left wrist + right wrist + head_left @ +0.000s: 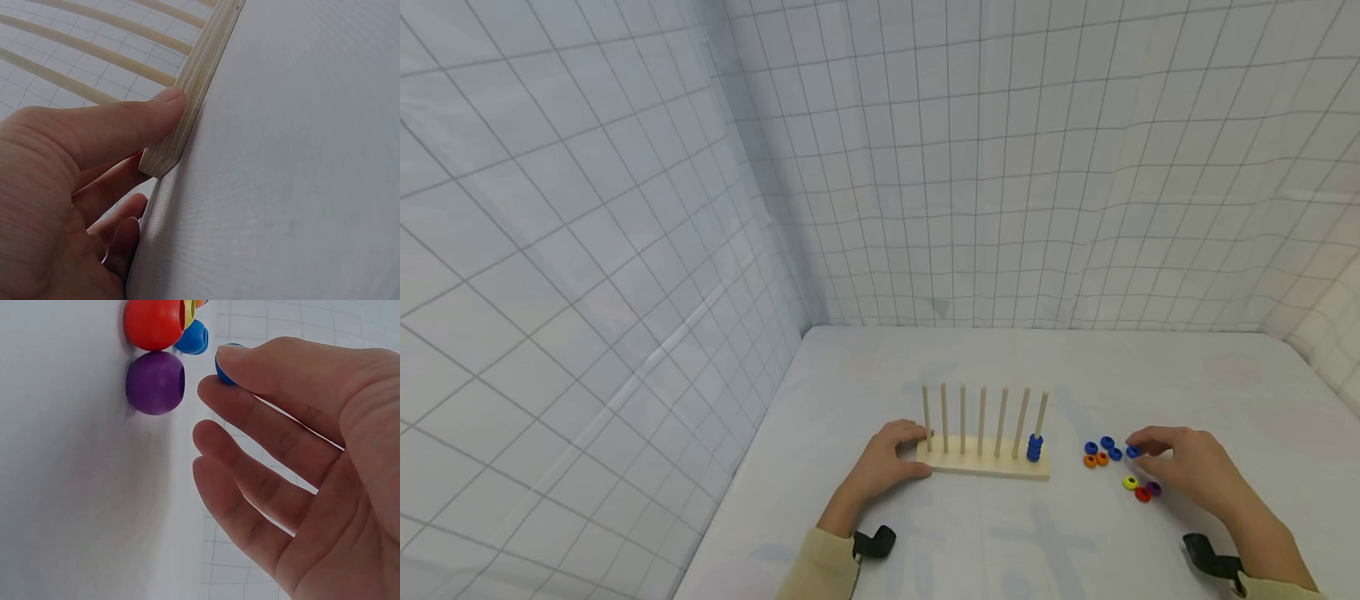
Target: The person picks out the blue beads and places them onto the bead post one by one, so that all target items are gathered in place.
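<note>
Well, from here I count seven pegs [982, 417] on the wooden rack [985, 468], the rightmost threaded with a small blue stack [1034, 450]; loose on the table [970, 533] lie three blue beads [1107, 442], two orange beads [1102, 458], one yellow bead [1131, 486], one red bead [153, 325], one purple bead [156, 383]. My right hand [1191, 467] pinches another blue bead [224, 373] beside them; my left hand [883, 462] grips the rack's left end

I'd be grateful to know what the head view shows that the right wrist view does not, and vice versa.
Only the head view shows the left hand gripping the wooden rack. Only the right wrist view shows the palm side of the right hand. Both show it pinching a blue bead near a red bead and a purple bead.
</note>
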Demonstrator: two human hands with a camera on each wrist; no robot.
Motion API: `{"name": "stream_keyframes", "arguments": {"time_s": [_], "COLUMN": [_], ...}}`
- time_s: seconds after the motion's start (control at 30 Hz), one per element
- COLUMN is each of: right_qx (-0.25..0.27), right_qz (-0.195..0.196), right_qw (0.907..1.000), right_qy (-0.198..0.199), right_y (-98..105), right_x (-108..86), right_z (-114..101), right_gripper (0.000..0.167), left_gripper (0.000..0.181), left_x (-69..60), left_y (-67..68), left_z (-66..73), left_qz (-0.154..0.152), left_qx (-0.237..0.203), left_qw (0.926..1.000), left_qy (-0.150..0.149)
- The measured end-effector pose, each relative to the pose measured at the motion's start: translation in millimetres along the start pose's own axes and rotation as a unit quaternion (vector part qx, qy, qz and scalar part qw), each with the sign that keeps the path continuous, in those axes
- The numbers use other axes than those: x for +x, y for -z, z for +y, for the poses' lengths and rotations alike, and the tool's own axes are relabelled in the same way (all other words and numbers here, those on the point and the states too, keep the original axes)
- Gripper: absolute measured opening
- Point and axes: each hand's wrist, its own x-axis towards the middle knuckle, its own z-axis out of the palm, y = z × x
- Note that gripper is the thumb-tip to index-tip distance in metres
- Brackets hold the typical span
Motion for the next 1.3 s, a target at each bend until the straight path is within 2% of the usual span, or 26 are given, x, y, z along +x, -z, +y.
{"name": "stream_keyframes", "arguments": {"time_s": [0.2, 0.67, 1.0, 1.3], "right_qx": [0.006, 0.027, 0.046, 0.072], "right_qz": [0.011, 0.031, 0.043, 0.099], "right_qw": [0.9999, 0.9988, 0.9978, 0.9918], "right_qy": [0.004, 0.025, 0.020, 0.035], "right_y": [1.1, 0.9, -1.9, -5.4], "right_x": [-1.6, -1.9, -3.0, -4.3], "right_z": [-5.2, -10.5, -17.0, -29.6], "right_gripper": [0.024, 0.028, 0.032, 0.031], "left_gripper": [0.056, 0.057, 0.057, 0.057], "left_x": [0.1, 0.8, 1.3, 1.0], "left_y": [-0.7, 1.0, -0.2, 1.0], "left_z": [-2.0, -0.6, -0.8, -1.4], "left_qz": [-0.004, 0.001, -0.004, 0.000], "left_qx": [0.007, -0.001, -0.005, -0.002], "left_qw": [0.9999, 1.0000, 1.0000, 1.0000], "left_qy": [0.009, 0.001, 0.001, 0.003]}}
